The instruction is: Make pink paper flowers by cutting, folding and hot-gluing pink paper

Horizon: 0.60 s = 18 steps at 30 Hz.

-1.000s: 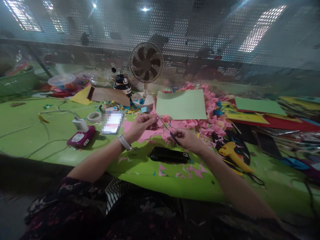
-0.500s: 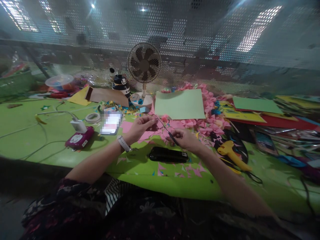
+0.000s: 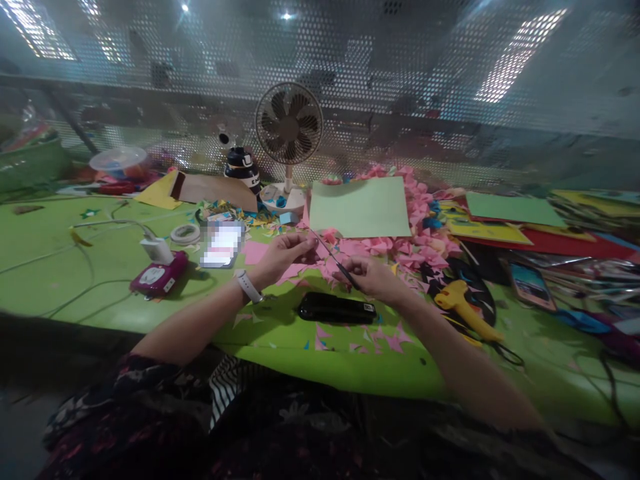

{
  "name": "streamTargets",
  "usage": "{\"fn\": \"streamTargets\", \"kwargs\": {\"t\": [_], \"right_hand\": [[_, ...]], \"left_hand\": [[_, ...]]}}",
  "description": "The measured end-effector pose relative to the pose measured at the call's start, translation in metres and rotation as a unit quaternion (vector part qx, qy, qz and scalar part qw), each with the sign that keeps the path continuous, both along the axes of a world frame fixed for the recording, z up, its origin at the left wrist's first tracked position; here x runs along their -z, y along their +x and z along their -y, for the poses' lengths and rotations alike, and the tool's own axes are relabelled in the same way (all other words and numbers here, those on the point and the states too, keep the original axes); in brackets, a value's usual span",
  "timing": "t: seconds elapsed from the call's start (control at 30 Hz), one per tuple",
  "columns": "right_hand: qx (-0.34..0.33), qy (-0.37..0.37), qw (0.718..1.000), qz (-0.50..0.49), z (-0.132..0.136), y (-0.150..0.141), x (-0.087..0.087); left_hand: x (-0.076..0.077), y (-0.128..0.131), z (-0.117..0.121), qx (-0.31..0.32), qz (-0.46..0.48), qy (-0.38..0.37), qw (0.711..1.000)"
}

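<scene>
My left hand [image 3: 287, 255], with a white band on its wrist, is closed in a pinch; the small piece in its fingertips looks pink but blends with the paper behind. My right hand [image 3: 373, 275] is closed around the dark handle of a thin pointed metal tool [image 3: 334, 257]. Its slim shaft slants up and left, and the tip is close to my left fingertips. Pink paper sheets [image 3: 256, 252] lie behind my left hand. Below both hands is a glossy black oblong object [image 3: 336, 309] with a small white label. Pink paper scraps [image 3: 395, 341] are scattered in front of it.
Behind my hands lies a pale green sheet [image 3: 360, 208] beside heaped pink paper pieces [image 3: 420, 250]. A fan [image 3: 289, 127] stands at the back. To the left are a lit phone [image 3: 223, 245], a tape roll [image 3: 185, 233] and a purple power block [image 3: 159, 277]. A yellow glue gun [image 3: 467, 310] lies right.
Both hands keep nearly the same place and hold, with only slight finger movement. The phone at the right now shows a brighter screen.
</scene>
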State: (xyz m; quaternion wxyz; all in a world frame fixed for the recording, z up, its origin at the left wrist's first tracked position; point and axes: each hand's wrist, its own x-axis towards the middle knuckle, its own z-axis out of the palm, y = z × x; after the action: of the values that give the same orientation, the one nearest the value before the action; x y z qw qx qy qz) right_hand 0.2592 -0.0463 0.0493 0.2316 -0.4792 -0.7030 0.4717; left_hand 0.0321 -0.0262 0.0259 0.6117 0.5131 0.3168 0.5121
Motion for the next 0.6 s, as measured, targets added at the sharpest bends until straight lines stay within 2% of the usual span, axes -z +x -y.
{"fn": "streamTargets", "kwargs": {"t": [0.07, 0.13, 0.23, 0.33, 0.6], "right_hand": [[0.002, 0.001, 1.000, 0.002, 0.001, 0.000, -0.003], [0.004, -0.006, 1.000, 0.013, 0.002, 0.000, -0.005], [0.001, -0.015, 0.998, 0.059, 0.003, -0.001, -0.007], [-0.004, -0.002, 0.996, 0.090, 0.002, 0.000, -0.005], [-0.028, -0.004, 0.992, 0.126, -0.005, -0.001, 0.001]], "left_hand": [[-0.001, 0.000, -0.001, -0.002, 0.021, -0.023, 1.000], [-0.004, 0.001, -0.002, 0.001, 0.072, -0.078, 0.994], [-0.007, 0.003, -0.003, 0.031, 0.142, -0.179, 0.973], [-0.008, 0.005, -0.002, 0.053, 0.153, -0.237, 0.958], [0.002, 0.008, -0.003, 0.067, 0.096, -0.216, 0.969]]}}
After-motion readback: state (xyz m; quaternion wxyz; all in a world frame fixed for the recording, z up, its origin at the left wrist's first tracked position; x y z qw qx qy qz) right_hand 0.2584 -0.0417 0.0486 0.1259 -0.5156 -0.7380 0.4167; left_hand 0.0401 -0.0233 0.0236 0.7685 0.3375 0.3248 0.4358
